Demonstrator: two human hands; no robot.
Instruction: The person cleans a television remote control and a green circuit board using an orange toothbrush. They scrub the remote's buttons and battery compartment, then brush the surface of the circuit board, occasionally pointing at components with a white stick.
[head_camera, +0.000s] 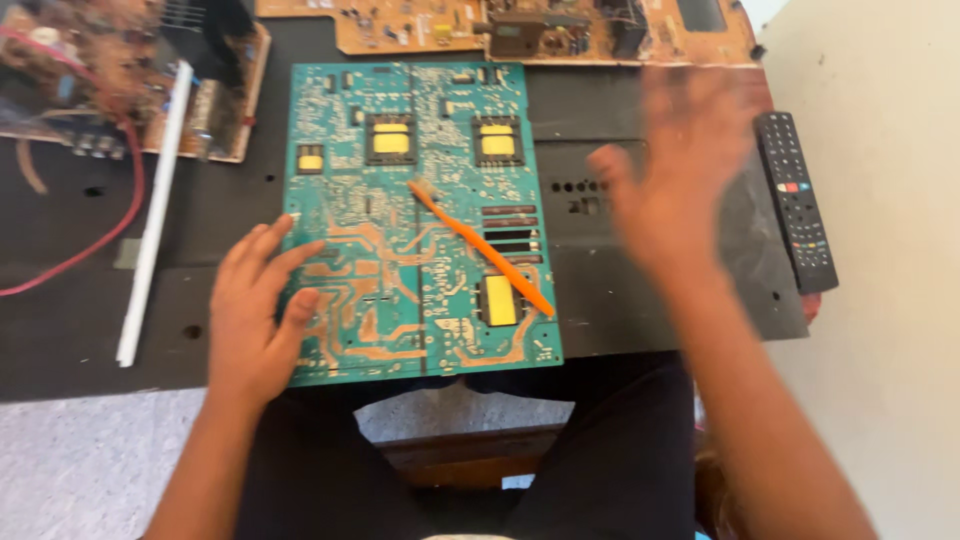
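Now I am steadying the green board (420, 220) with my left hand (255, 315), which is lying flat on its left edge, fingers spread and grasping nothing. The board is lying solder side up on the black panel (640, 290), in front of my knees. The orange brush (480, 247) is resting across the board, and no hand is touching it. My right hand (680, 170) is hanging in the air over the panel, near the remote (797, 200); it is blurred, but it looks open and empty. I think I am between brushing strokes. The next move, in my judgement, is calling for a grip on the brush handle while the left hand presses the board down.
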